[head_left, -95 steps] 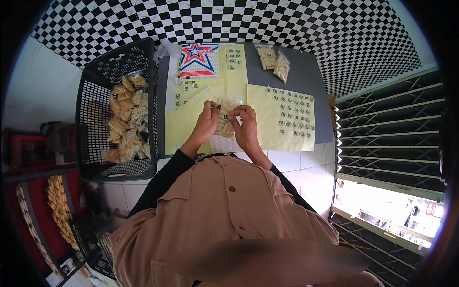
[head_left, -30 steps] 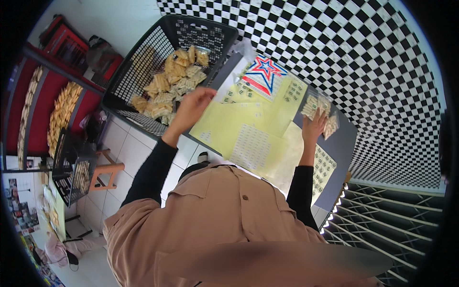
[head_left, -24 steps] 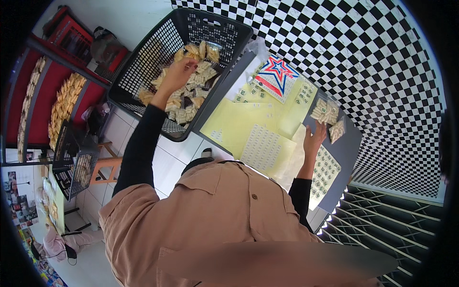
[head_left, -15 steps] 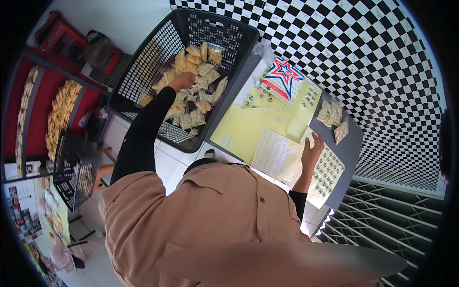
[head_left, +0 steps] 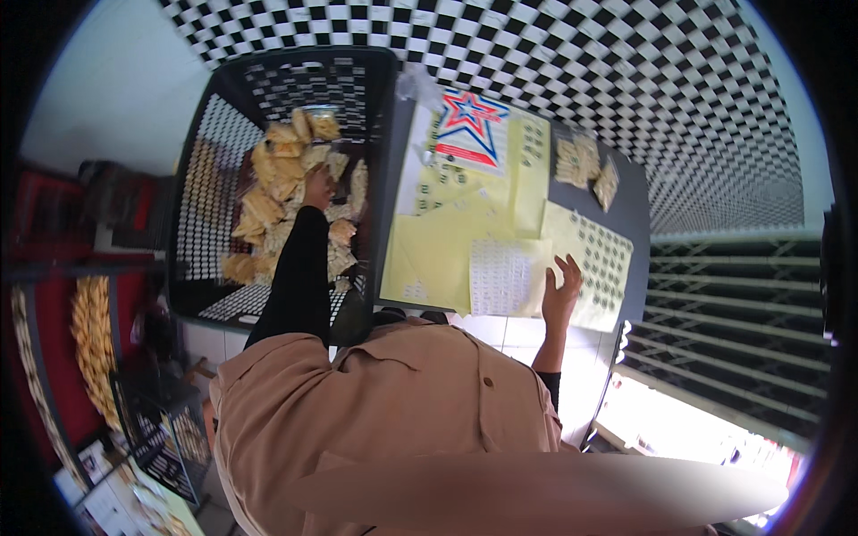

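My left hand (head_left: 318,188) reaches down into a black plastic basket (head_left: 391,134), among clear packets of pale and yellowish snack pieces (head_left: 273,170). Its fingers are blurred and partly hidden, so whether they grip a packet does not show. My right hand (head_left: 561,288) is open above the table, thumb and fingers apart, with nothing in it. Beneath and beside it lie a white sheet of small printed labels (head_left: 500,279) and a pale yellow sheet with rows of dark-printed stickers (head_left: 601,263).
A white card with a red and blue star (head_left: 472,129) lies on yellow backing sheets (head_left: 429,250) on the grey table (head_left: 633,192). Filled packets (head_left: 577,159) sit at its far right. A checkered wall (head_left: 572,54) stands behind; racks of packets (head_left: 94,339) are at left.
My view has turned, so the basket and table sit straighter and farther left. My left hand has shifted toward the basket's right side among the packets. My right hand stays open over the sheets.
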Available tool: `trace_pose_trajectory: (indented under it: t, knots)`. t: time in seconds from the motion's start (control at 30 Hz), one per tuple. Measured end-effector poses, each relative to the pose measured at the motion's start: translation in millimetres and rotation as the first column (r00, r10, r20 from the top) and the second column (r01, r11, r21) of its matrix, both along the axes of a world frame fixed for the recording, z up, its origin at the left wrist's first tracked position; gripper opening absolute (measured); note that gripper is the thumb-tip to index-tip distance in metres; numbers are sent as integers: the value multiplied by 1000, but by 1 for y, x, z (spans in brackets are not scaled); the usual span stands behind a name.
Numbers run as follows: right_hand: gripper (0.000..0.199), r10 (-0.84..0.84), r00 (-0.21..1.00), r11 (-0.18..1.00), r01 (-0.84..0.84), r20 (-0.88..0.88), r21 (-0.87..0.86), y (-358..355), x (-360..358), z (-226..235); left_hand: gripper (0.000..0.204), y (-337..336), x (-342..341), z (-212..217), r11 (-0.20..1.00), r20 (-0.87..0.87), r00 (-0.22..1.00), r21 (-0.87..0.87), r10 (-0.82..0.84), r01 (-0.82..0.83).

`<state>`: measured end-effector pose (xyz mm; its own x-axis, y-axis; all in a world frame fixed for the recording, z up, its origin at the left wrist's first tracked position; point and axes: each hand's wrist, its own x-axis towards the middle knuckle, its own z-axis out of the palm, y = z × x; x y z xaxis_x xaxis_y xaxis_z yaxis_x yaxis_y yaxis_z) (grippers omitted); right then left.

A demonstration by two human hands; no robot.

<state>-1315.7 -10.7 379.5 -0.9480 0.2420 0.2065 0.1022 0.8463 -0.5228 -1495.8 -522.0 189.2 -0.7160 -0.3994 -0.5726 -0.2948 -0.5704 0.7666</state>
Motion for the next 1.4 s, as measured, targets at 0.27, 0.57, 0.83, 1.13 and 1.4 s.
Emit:
trace_pose_trajectory:
  t: [0.27, 0.57, 0.83, 1.13, 1.4]
  knots:
    - [28, -83, 996, 996, 81, -46, -37, 6, 7, 4, 22, -32, -28, -10, 816, -148, 989, -570, 9, -93]
    - [28, -50, 993, 992, 37, -110, -119, 15, -6, 2, 19, 6, -16, 212, 164, -290, 938, -951, -191, -260]
    - [53, 185, 953, 926, -250, -239, -282, 4, -25, 41, 21, 158, 48, 340, 263, -260, 449, -963, -855, -58]
    - [57, 499, 866, 673, -383, 7, -633, 10, -23, 49, 31, 308, 74, 314, -141, 63, -168, -850, -984, 508]
    - [35, 119, 992, 658, -108, -39, -746, 24, -36, 17, 54, 337, 90, 251, 532, -375, 393, -418, -839, 736]
